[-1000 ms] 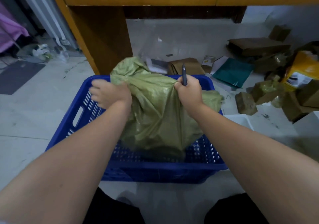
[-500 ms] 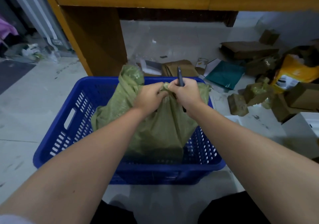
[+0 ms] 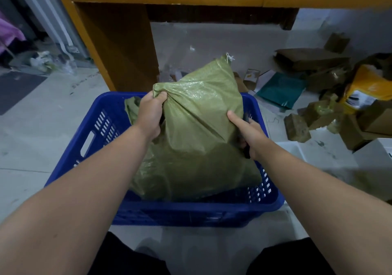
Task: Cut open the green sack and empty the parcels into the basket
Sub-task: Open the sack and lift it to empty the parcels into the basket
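Note:
A green woven sack (image 3: 197, 134) stands bulging in the blue plastic basket (image 3: 161, 213) on the floor in front of me. Its far corner points up, with a white string end at the tip. My left hand (image 3: 150, 115) grips a bunched corner of the sack at its upper left. My right hand (image 3: 248, 133) presses on the sack's right side with the index finger stretched out, and holds a dark cutter whose handle shows below the palm. No parcels show inside the basket; the sack hides its floor.
A wooden desk leg (image 3: 118, 47) stands just behind the basket. Brown cardboard parcels (image 3: 297, 127), a teal mailer (image 3: 282, 90) and a yellow bag (image 3: 369, 88) lie scattered on the floor to the right. A white box (image 3: 373, 158) sits at the right edge.
Both hands were together at the sack's top with the cutter pointing up. The sack has been turned, one corner now up; my left hand grips its left corner, my right moved down its right side.

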Demonstrator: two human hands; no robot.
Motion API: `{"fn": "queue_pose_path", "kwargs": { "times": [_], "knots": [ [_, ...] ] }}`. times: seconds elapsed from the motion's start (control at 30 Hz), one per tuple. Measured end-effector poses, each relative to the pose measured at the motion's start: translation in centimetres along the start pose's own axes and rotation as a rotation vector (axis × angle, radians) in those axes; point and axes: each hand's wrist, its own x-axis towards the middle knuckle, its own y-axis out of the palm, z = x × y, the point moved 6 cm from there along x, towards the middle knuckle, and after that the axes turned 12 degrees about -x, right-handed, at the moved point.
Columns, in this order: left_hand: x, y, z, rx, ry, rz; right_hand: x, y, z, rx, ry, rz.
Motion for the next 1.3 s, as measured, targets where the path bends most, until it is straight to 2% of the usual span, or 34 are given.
{"fn": "queue_pose_path", "kwargs": {
  "times": [0.2,0.3,0.47,0.63,0.77,0.93,1.13,1.2,1.3],
  "knots": [
    [0.5,-1.2,2.1,-0.095,-0.114,-0.038,1.7,-0.5,-0.6,0.011,-0.056,-0.191],
    [0.7,-1.5,2.7,-0.148,-0.137,-0.060,2.2,-0.3,-0.6,0.103,-0.063,-0.351],
    [0.2,-2.0,4.0,-0.202,-0.238,-0.116,2.7,-1.1,-0.4,0.022,-0.027,-0.585],
    [-0.1,-2.2,4.5,-0.230,-0.272,-0.132,3.4,-1.4,-0.2,-0.153,-0.019,-0.638],
    [-0.3,-2.6,5.1,-0.279,-0.285,-0.204,3.2,-0.8,-0.4,-0.155,-0.044,-0.542],
    [-0.5,-3.9,5.5,-0.372,-0.309,-0.307,2.9,1.6,-3.1,-0.022,0.084,-0.286],
    [-1.5,-3.6,4.8,-0.346,-0.364,-0.288,2.9,2.6,-1.8,0.054,0.034,-0.177],
    [-1.3,-3.9,4.5,-0.276,-0.378,-0.276,2.8,2.6,-1.4,0.193,0.048,-0.169],
    [-0.1,-4.5,3.8,0.067,-0.275,-0.270,2.4,3.4,0.1,0.675,0.096,-0.005]
  ]
}}
